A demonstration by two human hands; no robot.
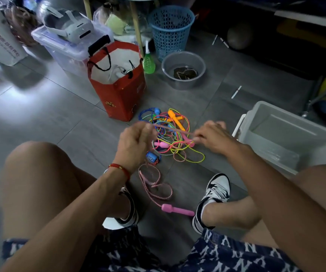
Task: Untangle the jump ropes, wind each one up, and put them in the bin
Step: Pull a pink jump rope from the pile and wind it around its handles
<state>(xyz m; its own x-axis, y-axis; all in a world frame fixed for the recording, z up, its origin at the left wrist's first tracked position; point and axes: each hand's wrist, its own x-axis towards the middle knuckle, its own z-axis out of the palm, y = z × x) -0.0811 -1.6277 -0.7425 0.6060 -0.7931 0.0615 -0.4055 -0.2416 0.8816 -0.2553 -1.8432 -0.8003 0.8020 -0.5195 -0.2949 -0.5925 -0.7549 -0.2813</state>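
Note:
A tangle of coloured jump ropes (170, 132) lies on the grey floor, with orange, blue and pink handles in it. A pink-and-white braided rope (154, 183) runs from the tangle toward me and ends in a pink handle (177, 209) between my shoes. My left hand (134, 146) pinches this pink rope above the pile. My right hand (211, 139) pinches the same rope further right, and the stretch between the hands is taut. A clear plastic bin (287, 138) stands at the right.
A red paper bag (119, 83) stands just behind the tangle. Further back are a grey basin (183, 70), a blue mesh basket (171, 30), a green bottle (148, 63) and a clear lidded box carrying a headset (68, 30). My knees and shoes frame the lower view.

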